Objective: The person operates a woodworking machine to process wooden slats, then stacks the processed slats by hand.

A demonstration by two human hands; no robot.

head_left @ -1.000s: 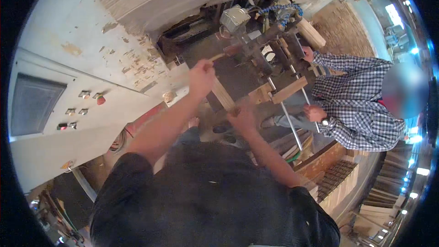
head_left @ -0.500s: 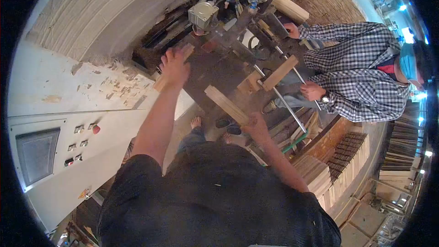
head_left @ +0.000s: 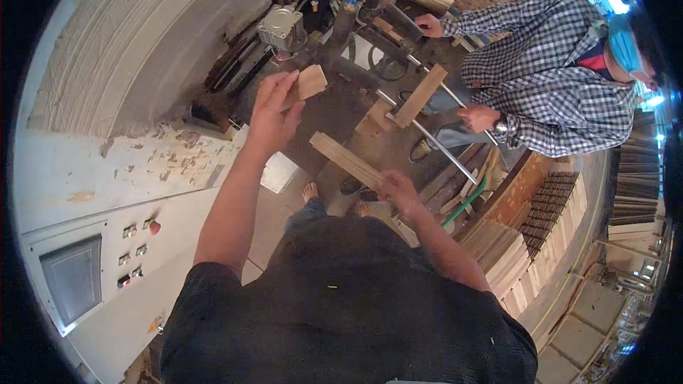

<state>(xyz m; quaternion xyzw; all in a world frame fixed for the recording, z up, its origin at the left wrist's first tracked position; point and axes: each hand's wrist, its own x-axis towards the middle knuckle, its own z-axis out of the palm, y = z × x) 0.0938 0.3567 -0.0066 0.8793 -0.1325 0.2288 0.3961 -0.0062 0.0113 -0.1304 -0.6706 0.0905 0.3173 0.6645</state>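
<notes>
A control panel (head_left: 107, 256) with small buttons sat at eight o'clock of the view. The person's left hand (head_left: 272, 119) was raised with its fingers nearly straight. A small wooden block (head_left: 311, 82) touched the fingertips at one o'clock of the palm; whether it was truly pinched could not be told. The right hand (head_left: 398, 192) was closed around the near end of a wooden strip (head_left: 345, 158), which ran toward ten o'clock over the dark machine bed (head_left: 334, 110). At two o'clock, a co-worker in a checked shirt (head_left: 548, 92) had one hand (head_left: 478, 118) beside the metal rods (head_left: 441, 148).
</notes>
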